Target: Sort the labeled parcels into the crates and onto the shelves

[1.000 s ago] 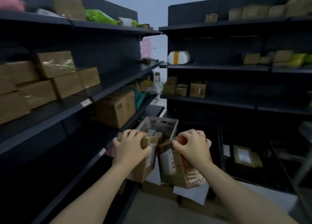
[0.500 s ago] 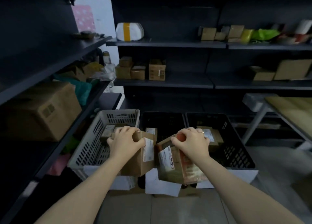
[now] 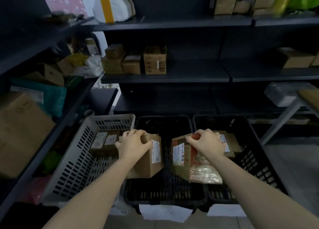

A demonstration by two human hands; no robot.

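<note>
Left hand (image 3: pixel 133 143) is clamped on top of a brown box (image 3: pixel 146 158), held over where the gray crate (image 3: pixel 72 161) meets the middle black crate (image 3: pixel 164 190). Right hand (image 3: pixel 206 142) grips a taped box with a white label (image 3: pixel 188 161) between the middle crate and the right black crate (image 3: pixel 259 168). Gray crate's got labeled parcels (image 3: pixel 105 142) in it already, and another parcel (image 3: pixel 229 142) sits in the right one. Smaller boxes (image 3: pixel 134 61) line the dark shelf (image 3: pixel 165 77) behind.
</note>
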